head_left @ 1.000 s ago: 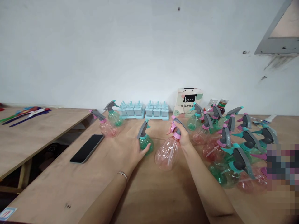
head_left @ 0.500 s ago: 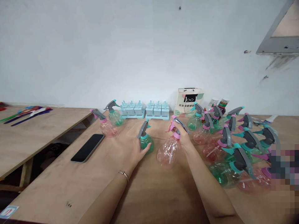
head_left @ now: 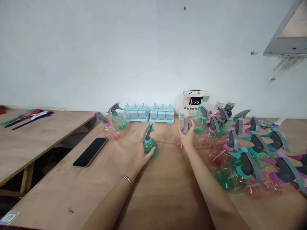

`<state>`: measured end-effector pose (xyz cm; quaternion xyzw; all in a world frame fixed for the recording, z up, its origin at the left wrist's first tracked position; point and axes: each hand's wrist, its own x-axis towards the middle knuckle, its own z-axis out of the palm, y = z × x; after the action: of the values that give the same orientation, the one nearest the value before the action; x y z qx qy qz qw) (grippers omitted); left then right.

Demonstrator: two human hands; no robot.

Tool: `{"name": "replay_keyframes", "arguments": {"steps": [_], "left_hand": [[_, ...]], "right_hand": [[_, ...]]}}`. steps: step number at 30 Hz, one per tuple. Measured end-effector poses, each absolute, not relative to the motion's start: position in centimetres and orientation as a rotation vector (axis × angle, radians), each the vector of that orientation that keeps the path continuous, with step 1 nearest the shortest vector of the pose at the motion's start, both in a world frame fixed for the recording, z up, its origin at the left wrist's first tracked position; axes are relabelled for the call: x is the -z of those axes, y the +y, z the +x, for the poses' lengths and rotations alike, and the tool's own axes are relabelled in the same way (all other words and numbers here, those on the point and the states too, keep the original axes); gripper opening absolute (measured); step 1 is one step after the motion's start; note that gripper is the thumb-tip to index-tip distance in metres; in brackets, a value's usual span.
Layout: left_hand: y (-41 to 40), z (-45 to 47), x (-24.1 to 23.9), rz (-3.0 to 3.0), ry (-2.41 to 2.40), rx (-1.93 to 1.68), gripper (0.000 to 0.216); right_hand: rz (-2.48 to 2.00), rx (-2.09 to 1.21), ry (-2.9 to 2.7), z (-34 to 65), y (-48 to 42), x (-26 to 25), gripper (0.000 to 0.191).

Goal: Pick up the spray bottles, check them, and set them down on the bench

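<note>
My left hand (head_left: pixel 142 157) curls around the lower body of a green spray bottle (head_left: pixel 150 147), its thumb across the front. The bottle stands upright with a grey and teal trigger head. To the right, my right hand (head_left: pixel 187 135) has its fingers around the neck and head of a pink spray bottle (head_left: pixel 177 140). That bottle stands on the table, mostly hidden behind the hand; its grey head points away from me. Beyond my left hand stand another pink spray bottle (head_left: pixel 112 131) and another green spray bottle (head_left: pixel 119 121).
Several pink and green spray bottles (head_left: pixel 232 179) crowd the right side. Light-blue popsicle moulds (head_left: pixel 161 119) and a printed paper bag (head_left: pixel 183 110) stand along the wall. A phone (head_left: pixel 90 152) lies at left, near the gap before a second table (head_left: pixel 48 134).
My right hand has moved the pink spray bottle back from me and turned it, so its trigger no longer points left. My left hand stays on the green spray bottle.
</note>
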<state>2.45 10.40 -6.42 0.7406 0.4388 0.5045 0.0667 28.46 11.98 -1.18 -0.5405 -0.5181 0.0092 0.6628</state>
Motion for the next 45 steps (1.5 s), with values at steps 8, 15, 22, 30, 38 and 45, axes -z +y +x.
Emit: {"name": "replay_keyframes", "arguments": {"steps": [8,15,22,30,38,45], "left_hand": [[10.6,2.2,6.9,2.222,1.372,-1.48,0.062],[9.7,2.8,5.5,2.216,1.343,-1.528,0.06],[9.2,2.8,4.3,2.241,1.364,-1.537,0.057],[9.4,4.7,6.7,1.898,1.3,-1.545,0.062],[7.2,7.5,9.0,2.066,1.21,-1.477,0.072],[4.8,7.8,8.6,2.301,1.186,-1.394,0.095]], "right_hand": [[-1.642,0.268,-1.13,30.5,15.0,7.8,0.082],[-1.762,0.257,-1.069,31.8,17.2,7.3,0.08],[-1.698,0.245,-1.081,32.5,18.3,7.3,0.078],[-1.226,0.087,-1.358,27.4,13.7,5.8,0.058],[-0.935,-0.276,-1.712,18.9,9.5,0.9,0.08],[-0.949,-0.668,-1.43,19.8,8.1,-2.0,0.039]]}}
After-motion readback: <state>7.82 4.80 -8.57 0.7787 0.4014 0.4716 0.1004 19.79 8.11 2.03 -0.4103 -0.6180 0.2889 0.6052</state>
